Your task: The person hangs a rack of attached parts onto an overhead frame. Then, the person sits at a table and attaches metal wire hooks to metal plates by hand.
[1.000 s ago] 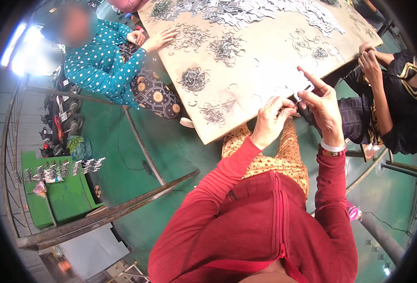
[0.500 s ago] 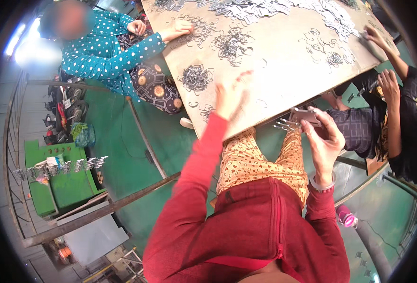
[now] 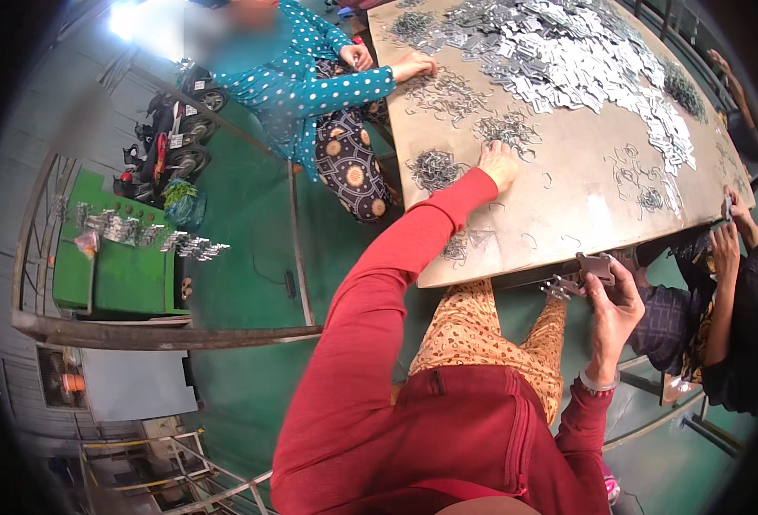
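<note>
On the tabletop, my left hand (image 3: 499, 165) reaches out with its fingers curled down at the near edge of a pile of thin bent wire hooks (image 3: 509, 129). What its fingertips hold, if anything, is too small to make out. My right hand (image 3: 616, 307), with a bracelet at the wrist, pinches a small flat grey metal plate (image 3: 597, 268) just off the table's near edge. Beside that plate, a cluster of small shiny metal pieces (image 3: 561, 287) shows above my knee; whether they join the plate I cannot tell.
The brown table (image 3: 559, 202) carries more hook piles (image 3: 434, 170) and a large heap of metal plates (image 3: 567, 56). A co-worker in a dotted teal shirt (image 3: 327, 99) works at its left side, people in dark clothes at its right. A metal rail (image 3: 164, 335) runs on my left.
My left hand has moved forward and right, from the near part of the table to the hook pile. My right hand still holds the plate. The whole view has shifted.
</note>
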The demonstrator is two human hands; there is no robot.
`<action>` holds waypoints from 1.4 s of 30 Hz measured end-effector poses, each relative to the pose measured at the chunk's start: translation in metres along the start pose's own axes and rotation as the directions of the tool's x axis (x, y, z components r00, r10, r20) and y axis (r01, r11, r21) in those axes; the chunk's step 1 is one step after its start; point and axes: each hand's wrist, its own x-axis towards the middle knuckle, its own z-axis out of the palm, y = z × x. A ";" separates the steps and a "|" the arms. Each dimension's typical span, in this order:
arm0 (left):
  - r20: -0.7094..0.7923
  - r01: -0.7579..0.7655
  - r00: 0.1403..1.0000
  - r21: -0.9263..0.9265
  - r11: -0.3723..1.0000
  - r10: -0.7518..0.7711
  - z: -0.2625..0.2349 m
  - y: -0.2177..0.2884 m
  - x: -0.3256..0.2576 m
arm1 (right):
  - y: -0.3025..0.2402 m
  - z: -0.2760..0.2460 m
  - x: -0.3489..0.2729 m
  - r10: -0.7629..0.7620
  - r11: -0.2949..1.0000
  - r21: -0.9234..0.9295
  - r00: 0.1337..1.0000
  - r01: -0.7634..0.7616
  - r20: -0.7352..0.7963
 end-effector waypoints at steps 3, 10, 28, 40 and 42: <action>-0.056 0.069 0.995 -0.129 0.989 -0.077 -0.013 0.011 0.013 | -0.009 -0.004 -0.008 -0.037 0.997 -0.072 0.999 0.035 -0.021; 0.023 0.005 1.000 -0.357 0.934 0.003 -0.052 -0.015 0.041 | -0.032 0.003 -0.007 -0.021 1.000 0.000 0.998 0.021 -0.065; 0.280 0.286 0.957 -0.856 -0.430 0.078 -0.171 0.141 -0.069 | 0.016 -0.011 -0.010 0.055 0.998 -0.037 0.997 -0.057 -0.050; 0.416 0.392 0.900 -0.646 -0.656 0.128 -0.145 0.149 -0.064 | 0.011 -0.014 -0.021 -0.009 0.998 -0.055 1.000 0.008 -0.017; 0.411 0.378 0.904 -0.647 -0.662 0.114 -0.147 0.149 -0.065 | 0.010 -0.013 -0.021 -0.025 0.996 -0.084 0.999 0.023 -0.026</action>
